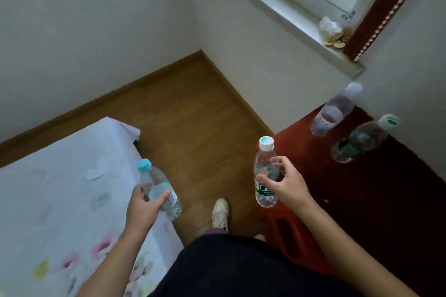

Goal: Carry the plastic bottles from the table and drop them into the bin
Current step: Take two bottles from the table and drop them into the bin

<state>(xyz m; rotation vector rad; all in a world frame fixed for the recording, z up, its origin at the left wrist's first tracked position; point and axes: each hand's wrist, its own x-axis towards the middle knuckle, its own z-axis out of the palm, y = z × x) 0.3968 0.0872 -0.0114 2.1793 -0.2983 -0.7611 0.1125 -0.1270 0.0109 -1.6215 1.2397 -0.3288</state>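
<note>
My left hand point(144, 207) grips a clear plastic bottle with a blue cap point(158, 188), tilted, above the edge of a bed. My right hand point(283, 184) grips a clear bottle with a white-and-green cap and green label point(264, 171), held upright over the front corner of the dark red table point(362, 200). Two more plastic bottles stand on that table by the wall: one with a white cap point(334, 111) and one with a green label point(362, 141). No bin is in view.
A bed with a white flowered sheet point(60, 200) fills the lower left. Wooden floor point(193, 116) runs between bed and table toward the room corner. A window sill point(277, 7) with crumpled paper lies up right. My shoe point(220, 212) is on the floor.
</note>
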